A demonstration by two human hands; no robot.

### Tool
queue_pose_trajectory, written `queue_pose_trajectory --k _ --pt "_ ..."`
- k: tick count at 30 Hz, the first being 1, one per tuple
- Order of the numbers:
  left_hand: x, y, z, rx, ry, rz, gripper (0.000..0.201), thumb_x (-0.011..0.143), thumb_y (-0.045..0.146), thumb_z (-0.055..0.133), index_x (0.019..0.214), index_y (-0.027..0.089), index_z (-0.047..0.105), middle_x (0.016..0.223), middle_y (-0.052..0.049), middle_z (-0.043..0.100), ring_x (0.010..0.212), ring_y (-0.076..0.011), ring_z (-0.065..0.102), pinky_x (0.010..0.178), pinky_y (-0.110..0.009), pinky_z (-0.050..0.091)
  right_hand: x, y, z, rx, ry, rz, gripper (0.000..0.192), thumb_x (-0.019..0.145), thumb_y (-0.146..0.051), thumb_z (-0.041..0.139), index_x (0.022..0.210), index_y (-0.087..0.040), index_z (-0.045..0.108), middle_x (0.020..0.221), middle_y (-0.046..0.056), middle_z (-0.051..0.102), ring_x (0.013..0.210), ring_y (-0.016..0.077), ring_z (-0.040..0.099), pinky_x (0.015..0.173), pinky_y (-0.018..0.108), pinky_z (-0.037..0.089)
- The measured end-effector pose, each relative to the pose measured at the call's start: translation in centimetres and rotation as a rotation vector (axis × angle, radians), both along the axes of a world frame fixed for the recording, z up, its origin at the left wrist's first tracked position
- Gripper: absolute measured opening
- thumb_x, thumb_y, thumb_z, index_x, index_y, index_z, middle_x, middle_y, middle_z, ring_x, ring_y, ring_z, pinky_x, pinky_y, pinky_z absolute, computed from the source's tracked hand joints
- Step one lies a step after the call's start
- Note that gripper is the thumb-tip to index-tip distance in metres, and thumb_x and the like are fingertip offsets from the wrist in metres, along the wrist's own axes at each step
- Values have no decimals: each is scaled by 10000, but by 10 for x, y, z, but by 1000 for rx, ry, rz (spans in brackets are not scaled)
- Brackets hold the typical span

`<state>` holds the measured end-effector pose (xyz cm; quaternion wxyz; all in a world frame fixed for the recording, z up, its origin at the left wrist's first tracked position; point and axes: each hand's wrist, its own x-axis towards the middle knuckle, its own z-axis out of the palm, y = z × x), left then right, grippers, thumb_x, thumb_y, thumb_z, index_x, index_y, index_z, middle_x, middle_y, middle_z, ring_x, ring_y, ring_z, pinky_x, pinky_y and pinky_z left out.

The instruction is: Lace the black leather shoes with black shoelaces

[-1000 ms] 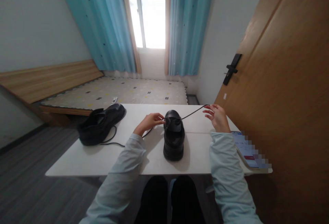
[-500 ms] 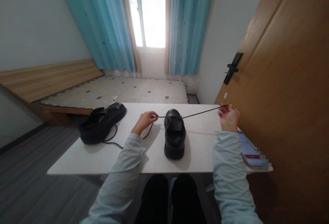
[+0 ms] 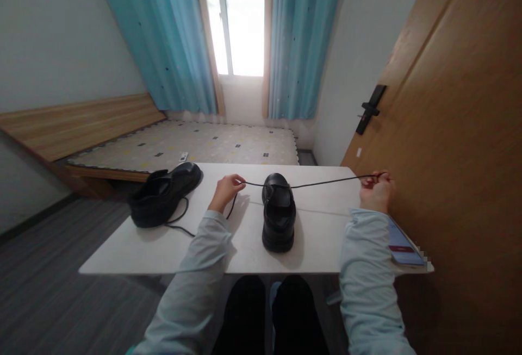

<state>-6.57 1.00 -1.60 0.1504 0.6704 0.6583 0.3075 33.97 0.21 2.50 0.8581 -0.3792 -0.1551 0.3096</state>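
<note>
A: Status on the near black shoe point(image 3: 279, 215)?
B: Upright on the white desk point(image 3: 171, 246), mid desk, heel toward the person. A black shoelace point(image 3: 326, 183) runs through it near the top and is stretched out to both sides.
A: Left hand?
B: Left hand point(image 3: 225, 190) just left of the shoe, grip pinched on the lace. The slack end hangs from it down to the desk.
A: Right?
B: Right hand point(image 3: 377, 191) far out past the desk's right edge, near the wooden door point(image 3: 460, 126). Grip pinched on the other lace end, that run pulled taut, nearly level.
A: Anything else on the desk?
B: Second black shoe point(image 3: 163, 196) at the far left corner, lying at an angle, well apart from the first, its lace loose on the desk beside it. Phone point(image 3: 402, 246) at the right edge, just beside the right sleeve, screen lit. Bed point(image 3: 183, 145) and blue curtains point(image 3: 171, 39) behind.
</note>
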Motion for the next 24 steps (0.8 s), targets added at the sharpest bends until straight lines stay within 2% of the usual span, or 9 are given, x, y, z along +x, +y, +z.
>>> queue_pose_trajectory --k 6,12,18,24 --pt "-7 -2 2 43 15 125 210 719 248 605 890 209 720 839 -52 720 810 -191 656 767 -275 468 10 -2 -3 76 48 -77 185 879 -165 464 731 -211 365 591 -107 405 372 15 363 358 143 270" --pt "-18 -2 5 116 -112 284 245 732 346 596 885 208 728 852 -65 719 822 -208 653 751 -281 460 11 -2 -5 124 48 -98 172 872 -141 440 731 -213 371 606 -94 414 391 21 376 375 134 301" --pt "-26 -2 10 278 -347 529 267 767 283 528 950 196 704 807 -43 704 785 -184 643 764 -276 454 11 -2 -3 161 110 -162 209 914 -113 314 746 -213 389 641 -68 406 423 27 401 378 123 341" --pt "-41 5 8 433 -545 863 182 778 286 502 857 180 626 798 -22 652 751 -156 600 755 -269 464 16 -1 -6 118 77 -208 192 907 -131 330 747 -231 366 642 -65 371 402 40 369 347 131 341"
